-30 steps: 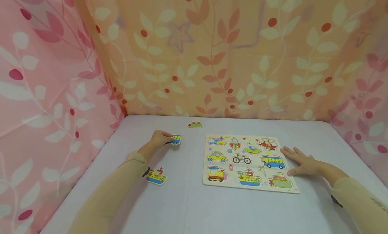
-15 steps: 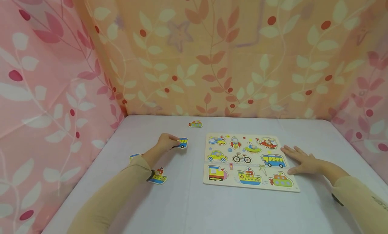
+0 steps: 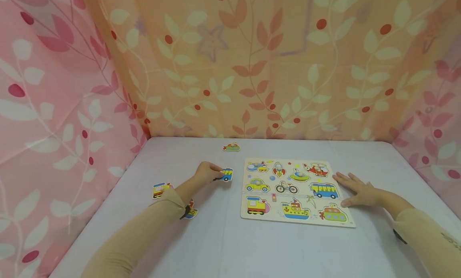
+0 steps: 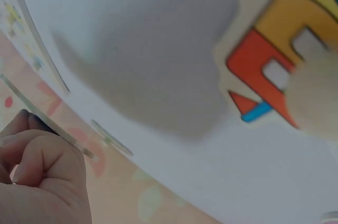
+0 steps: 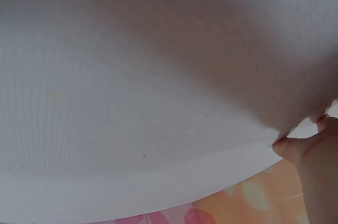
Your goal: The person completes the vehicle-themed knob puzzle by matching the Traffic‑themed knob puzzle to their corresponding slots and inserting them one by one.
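Note:
My left hand [image 3: 208, 173] pinches a blue and yellow bus puzzle piece [image 3: 227, 175] above the table, left of the puzzle board [image 3: 271, 220]. In the left wrist view the held bus piece [image 4: 53, 121] appears edge-on at the curled fingers, and a ship piece [image 4: 253, 60] with a round knob lies close below. My right hand [image 3: 360, 192] rests spread at the board's right edge, fingers straight and holding nothing. On the board, the plane, rocket, saucer, helicopter, car and bicycle show knobs; the bus, train, ship and submarine pictures show none.
A train piece [image 3: 160, 189] lies on the table left of my left forearm. The ship piece [image 3: 191, 212] is partly hidden by my wrist. Near the back edge lies a submarine piece [image 3: 231, 147]. Flowered curtains [image 3: 252, 70] close in the table at the back and sides.
My left hand has carried the bus piece rightward and slightly nearer, toward the board. The train piece has come into view behind the forearm, while the ship piece is more covered. My right hand stays put.

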Motion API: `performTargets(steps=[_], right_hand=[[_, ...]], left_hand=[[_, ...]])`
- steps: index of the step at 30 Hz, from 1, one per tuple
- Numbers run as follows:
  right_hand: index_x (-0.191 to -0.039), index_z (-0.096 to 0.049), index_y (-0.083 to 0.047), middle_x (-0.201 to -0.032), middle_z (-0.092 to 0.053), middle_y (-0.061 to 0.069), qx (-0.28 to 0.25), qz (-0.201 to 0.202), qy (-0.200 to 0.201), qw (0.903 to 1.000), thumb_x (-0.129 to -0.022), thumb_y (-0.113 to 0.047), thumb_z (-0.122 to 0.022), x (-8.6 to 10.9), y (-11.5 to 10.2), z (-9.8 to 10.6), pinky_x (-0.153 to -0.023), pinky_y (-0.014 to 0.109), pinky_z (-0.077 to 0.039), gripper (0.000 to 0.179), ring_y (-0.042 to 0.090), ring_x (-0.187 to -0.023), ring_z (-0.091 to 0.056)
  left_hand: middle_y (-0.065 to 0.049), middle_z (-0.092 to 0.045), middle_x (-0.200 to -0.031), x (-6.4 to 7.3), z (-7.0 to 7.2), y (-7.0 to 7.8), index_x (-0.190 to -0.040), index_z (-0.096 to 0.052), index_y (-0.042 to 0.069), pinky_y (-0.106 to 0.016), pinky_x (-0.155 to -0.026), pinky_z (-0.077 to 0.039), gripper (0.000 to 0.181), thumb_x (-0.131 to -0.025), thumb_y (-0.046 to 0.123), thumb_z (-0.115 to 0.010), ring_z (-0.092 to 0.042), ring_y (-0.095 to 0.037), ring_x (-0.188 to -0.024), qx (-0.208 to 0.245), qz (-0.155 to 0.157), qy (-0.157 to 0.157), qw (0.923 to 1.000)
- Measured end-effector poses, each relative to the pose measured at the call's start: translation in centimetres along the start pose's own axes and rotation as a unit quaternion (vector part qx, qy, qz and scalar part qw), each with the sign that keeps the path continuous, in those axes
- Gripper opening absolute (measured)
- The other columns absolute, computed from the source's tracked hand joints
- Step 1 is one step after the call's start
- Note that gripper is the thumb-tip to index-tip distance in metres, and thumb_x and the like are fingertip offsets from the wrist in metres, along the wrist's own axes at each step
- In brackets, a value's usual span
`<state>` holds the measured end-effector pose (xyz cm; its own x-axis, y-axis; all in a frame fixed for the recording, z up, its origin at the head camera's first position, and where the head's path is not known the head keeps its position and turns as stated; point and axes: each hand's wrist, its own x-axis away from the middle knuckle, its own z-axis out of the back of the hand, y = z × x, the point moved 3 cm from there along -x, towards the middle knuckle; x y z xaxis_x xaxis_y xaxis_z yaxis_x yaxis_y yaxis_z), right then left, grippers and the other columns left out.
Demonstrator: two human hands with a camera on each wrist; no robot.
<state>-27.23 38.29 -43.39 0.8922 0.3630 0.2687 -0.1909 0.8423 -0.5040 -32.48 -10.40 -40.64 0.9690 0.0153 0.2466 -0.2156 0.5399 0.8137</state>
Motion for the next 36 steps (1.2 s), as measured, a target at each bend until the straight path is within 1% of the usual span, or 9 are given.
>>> performTargets(steps=[3,5,10,15,19,23,28,32,36], right_hand=[[-0.151,-0.021,-0.002,-0.155,-0.006,0.030,-0.004,-0.002,-0.002,1.0000,-0.079,-0.041,-0.075,0.0,-0.1,0.0,-0.089,0.080,0.011,0.098,0.057,-0.136,0.009],[-0.151,-0.021,-0.002,-0.155,-0.005,0.030,-0.008,-0.003,-0.002,1.0000,-0.079,-0.042,-0.075,-0.1,-0.1,0.0,-0.089,0.080,0.012,0.099,0.057,-0.136,0.010],[-0.151,-0.020,-0.002,-0.155,-0.004,0.029,-0.010,-0.010,-0.004,0.9999,-0.078,-0.043,-0.076,-0.2,0.1,-0.2,-0.090,0.079,0.013,0.100,0.057,-0.136,0.010],[-0.152,-0.020,-0.003,-0.156,-0.004,0.029,-0.010,-0.012,-0.005,0.9999,-0.078,-0.044,-0.075,-0.2,0.2,-0.1,-0.089,0.079,0.012,0.101,0.057,-0.136,0.011],[-0.151,-0.021,-0.002,-0.155,-0.006,0.029,-0.006,-0.008,-0.003,1.0000,-0.078,-0.043,-0.076,-0.2,0.2,0.0,-0.089,0.080,0.011,0.100,0.058,-0.136,0.009],[-0.151,-0.021,-0.002,-0.155,-0.006,0.030,-0.005,0.007,0.001,1.0000,-0.080,-0.041,-0.075,-0.1,0.2,-0.1,-0.087,0.081,0.011,0.097,0.059,-0.135,0.009],[-0.151,-0.021,-0.002,-0.155,-0.006,0.029,-0.001,-0.003,0.000,1.0000,-0.079,-0.043,-0.076,-0.2,0.3,-0.1,-0.089,0.080,0.011,0.099,0.058,-0.135,0.008],[-0.150,-0.022,-0.001,-0.155,-0.007,0.031,-0.003,0.004,0.001,1.0000,-0.079,-0.040,-0.076,-0.1,0.1,0.0,-0.088,0.081,0.010,0.098,0.059,-0.135,0.008],[-0.151,-0.022,-0.001,-0.155,-0.006,0.030,-0.004,0.007,0.000,1.0000,-0.080,-0.041,-0.075,0.0,0.0,0.1,-0.088,0.081,0.011,0.097,0.059,-0.135,0.008]], left_hand=[[-0.016,-0.067,-0.102,0.2,-0.7,0.2,-0.103,-0.072,-0.003,-0.029,-0.072,-0.053,0.021,-0.086,0.008,-0.074,-0.061,-0.018,-0.083,-0.004,0.006,-0.004,1.0000],[-0.015,-0.066,-0.102,0.4,-1.1,0.5,-0.103,-0.072,-0.002,-0.029,-0.074,-0.053,0.020,-0.086,0.010,-0.074,-0.061,-0.019,-0.084,-0.007,0.016,-0.004,0.9998],[-0.012,-0.065,-0.098,0.9,-2.2,0.8,-0.100,-0.073,-0.001,-0.028,-0.072,-0.052,0.019,-0.086,0.012,-0.075,-0.060,-0.019,-0.082,-0.015,0.026,-0.004,0.9995],[-0.010,-0.065,-0.092,1.1,-3.4,1.3,-0.098,-0.074,0.000,-0.026,-0.069,-0.051,0.017,-0.085,0.012,-0.075,-0.059,-0.018,-0.079,-0.018,0.021,-0.010,0.9996],[-0.008,-0.065,-0.089,1.3,-4.3,1.9,-0.096,-0.074,0.000,-0.025,-0.067,-0.050,0.017,-0.085,0.012,-0.076,-0.058,-0.017,-0.078,-0.028,0.009,-0.023,0.9993],[-0.007,-0.065,-0.087,1.6,-5.1,2.4,-0.094,-0.075,0.001,-0.025,-0.067,-0.050,0.014,-0.084,0.011,-0.076,-0.058,-0.016,-0.076,-0.035,0.003,-0.032,0.9989],[-0.005,-0.065,-0.087,1.9,-6.2,3.2,-0.092,-0.075,0.002,-0.025,-0.067,-0.050,0.013,-0.083,0.012,-0.077,-0.058,-0.016,-0.076,-0.035,-0.008,-0.043,0.9984],[-0.004,-0.064,-0.086,1.9,-7.1,3.8,-0.089,-0.075,0.004,-0.026,-0.068,-0.049,0.012,-0.082,0.013,-0.078,-0.058,-0.016,-0.078,-0.031,-0.002,-0.046,0.9985],[-0.004,-0.064,-0.087,2.0,-8.0,4.5,-0.087,-0.075,0.006,-0.028,-0.073,-0.050,0.011,-0.082,0.015,-0.079,-0.059,-0.016,-0.081,-0.030,0.002,-0.050,0.9983]])
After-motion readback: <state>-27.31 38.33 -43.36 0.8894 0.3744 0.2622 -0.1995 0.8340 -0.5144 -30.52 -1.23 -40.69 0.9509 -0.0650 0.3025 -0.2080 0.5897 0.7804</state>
